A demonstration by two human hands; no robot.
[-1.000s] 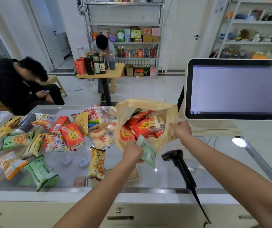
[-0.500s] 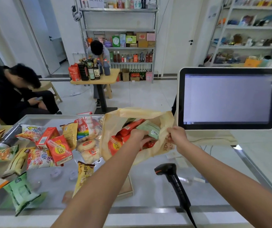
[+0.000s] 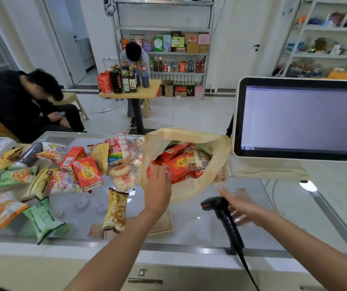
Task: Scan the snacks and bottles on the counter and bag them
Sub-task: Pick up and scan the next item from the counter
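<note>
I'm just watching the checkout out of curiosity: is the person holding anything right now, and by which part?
Nothing is held. The left hand is open and empty in front of the bag; the right hand is open and empty just behind the scanner, not gripping it.

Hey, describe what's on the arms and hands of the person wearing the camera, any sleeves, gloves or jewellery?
Both forearms are bare up to the frame's bottom edge, so no sleeves show. The left hand and right hand wear no gloves, and no watch, bracelet or ring is visible, though the right hand is motion-blurred, so a thin ring could be missed.
</note>
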